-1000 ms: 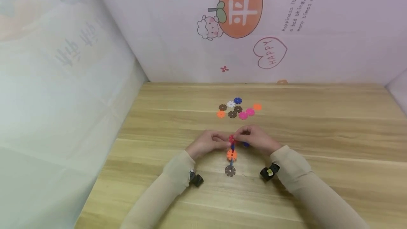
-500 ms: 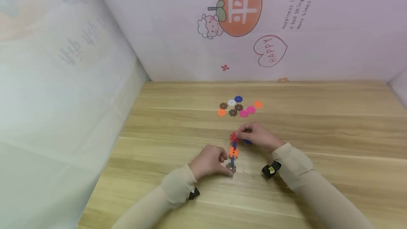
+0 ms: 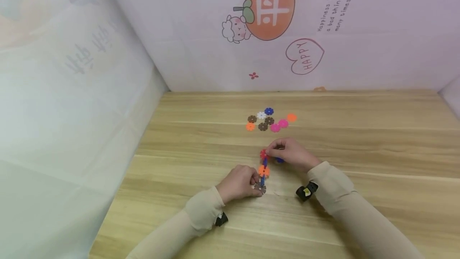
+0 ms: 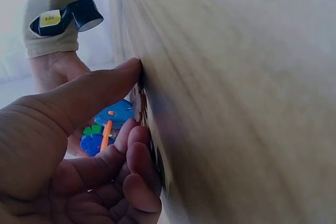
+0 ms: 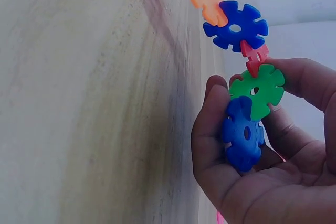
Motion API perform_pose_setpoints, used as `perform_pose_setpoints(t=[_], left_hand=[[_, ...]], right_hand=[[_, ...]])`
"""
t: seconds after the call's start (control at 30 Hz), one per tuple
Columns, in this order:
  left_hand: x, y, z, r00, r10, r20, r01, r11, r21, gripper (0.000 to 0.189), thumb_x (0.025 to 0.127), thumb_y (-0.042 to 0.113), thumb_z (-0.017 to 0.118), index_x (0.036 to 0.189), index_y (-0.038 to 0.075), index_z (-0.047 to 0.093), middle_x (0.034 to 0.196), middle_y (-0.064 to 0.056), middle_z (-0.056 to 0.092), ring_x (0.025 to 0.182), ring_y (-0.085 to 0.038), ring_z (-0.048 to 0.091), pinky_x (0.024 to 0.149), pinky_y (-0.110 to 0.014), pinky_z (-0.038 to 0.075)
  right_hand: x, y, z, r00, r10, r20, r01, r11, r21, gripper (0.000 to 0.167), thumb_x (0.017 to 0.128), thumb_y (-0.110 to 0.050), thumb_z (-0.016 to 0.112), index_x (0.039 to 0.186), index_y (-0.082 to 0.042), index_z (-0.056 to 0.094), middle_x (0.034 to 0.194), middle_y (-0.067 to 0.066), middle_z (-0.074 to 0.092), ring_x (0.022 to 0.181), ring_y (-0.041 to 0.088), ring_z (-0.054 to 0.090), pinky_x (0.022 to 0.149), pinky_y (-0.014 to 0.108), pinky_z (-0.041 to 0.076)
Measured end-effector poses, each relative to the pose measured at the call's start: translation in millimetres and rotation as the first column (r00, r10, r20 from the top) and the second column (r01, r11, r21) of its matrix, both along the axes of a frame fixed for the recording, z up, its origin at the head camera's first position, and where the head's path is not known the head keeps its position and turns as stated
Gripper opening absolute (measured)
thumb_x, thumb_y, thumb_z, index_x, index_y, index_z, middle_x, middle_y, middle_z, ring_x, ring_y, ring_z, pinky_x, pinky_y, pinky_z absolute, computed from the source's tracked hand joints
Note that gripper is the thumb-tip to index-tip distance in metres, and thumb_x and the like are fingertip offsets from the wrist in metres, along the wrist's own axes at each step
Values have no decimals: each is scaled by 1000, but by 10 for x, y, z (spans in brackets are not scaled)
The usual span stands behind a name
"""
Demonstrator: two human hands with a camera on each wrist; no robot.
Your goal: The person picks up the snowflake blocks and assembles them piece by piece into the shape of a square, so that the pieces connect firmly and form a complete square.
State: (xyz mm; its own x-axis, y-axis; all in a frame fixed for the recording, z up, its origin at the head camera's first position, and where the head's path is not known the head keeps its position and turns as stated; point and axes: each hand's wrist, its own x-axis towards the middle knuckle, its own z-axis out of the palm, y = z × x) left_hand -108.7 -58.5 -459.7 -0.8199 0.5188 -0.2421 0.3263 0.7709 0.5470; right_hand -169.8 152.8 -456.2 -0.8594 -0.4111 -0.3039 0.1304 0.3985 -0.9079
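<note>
A chain of interlocking snowflake discs runs toward the front of the wooden table. My left hand (image 3: 237,183) pinches the brown disc (image 3: 262,190) at its near end between thumb and fingers, low against the tabletop. From there come a blue disc on edge (image 3: 262,180), an orange disc (image 3: 264,171), another blue disc (image 5: 249,30) and a red disc (image 3: 263,154). At the far end my right hand (image 3: 292,154) grips a green disc (image 5: 269,82), with a further blue disc (image 5: 242,148) joined to it inside the curled fingers.
Behind the hands several loose discs lie flat: brown (image 3: 252,119), white (image 3: 261,115), blue (image 3: 268,111), orange (image 3: 292,117) and pink (image 3: 283,123) among them. A printed cloth wall (image 3: 201,63) borders the table's back edge, and another cloth (image 3: 108,131) hangs at the left.
My left hand has left the red disc, come toward the front and closed its thumb and fingers on the brown disc. The right hand keeps its hold with little movement.
</note>
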Motion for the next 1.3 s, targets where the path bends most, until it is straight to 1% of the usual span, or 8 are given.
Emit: perform_pose_setpoints(t=[0.27,0.4,0.57,0.8,1.0,1.3], left_hand=[[-5,-27,-2,1000,-13,-17,13,1000,15,30,72,25,90,82,14,64,74,9,60,67,-1,49,63,-14,43],[-5,-26,-9,1000,-15,-18,16,1000,22,30,72,24,90,82,14,63,74,9,61,66,-1,49,63,-14,43],[-3,-22,-17,1000,-17,-13,17,999,38,30,72,23,90,82,13,63,74,9,62,66,0,50,63,-14,43],[-7,-25,-21,1000,-20,-12,21,999,48,30,73,21,89,83,14,61,75,9,61,66,1,50,63,-13,44],[-13,-25,-26,999,-30,-21,31,998,60,30,73,20,89,84,14,61,75,8,62,66,1,51,63,-13,44],[-10,-28,-23,999,-24,-48,26,999,37,29,76,21,87,87,14,61,77,8,63,67,-1,52,63,-14,44]], right_hand=[[1,-6,1,999,-28,31,28,999,-23,22,96,-22,65,102,-1,68,101,6,66,87,17,56,70,27,54],[4,-5,7,998,-35,46,36,999,-36,24,96,-21,65,105,1,67,101,7,67,85,18,58,70,28,54],[-1,5,12,999,-35,38,36,999,-22,23,97,-20,64,106,1,67,102,8,67,82,19,59,69,29,53],[-22,3,3,999,-42,22,42,999,-2,21,97,-20,64,105,0,68,101,7,65,88,17,58,72,28,57],[-30,8,17,999,-31,23,31,1000,5,21,96,-21,65,104,-1,68,101,7,65,89,18,58,72,29,56],[-32,-5,42,1000,-17,4,17,1000,24,21,97,-22,65,103,-2,68,99,7,64,87,18,58,71,29,56]])
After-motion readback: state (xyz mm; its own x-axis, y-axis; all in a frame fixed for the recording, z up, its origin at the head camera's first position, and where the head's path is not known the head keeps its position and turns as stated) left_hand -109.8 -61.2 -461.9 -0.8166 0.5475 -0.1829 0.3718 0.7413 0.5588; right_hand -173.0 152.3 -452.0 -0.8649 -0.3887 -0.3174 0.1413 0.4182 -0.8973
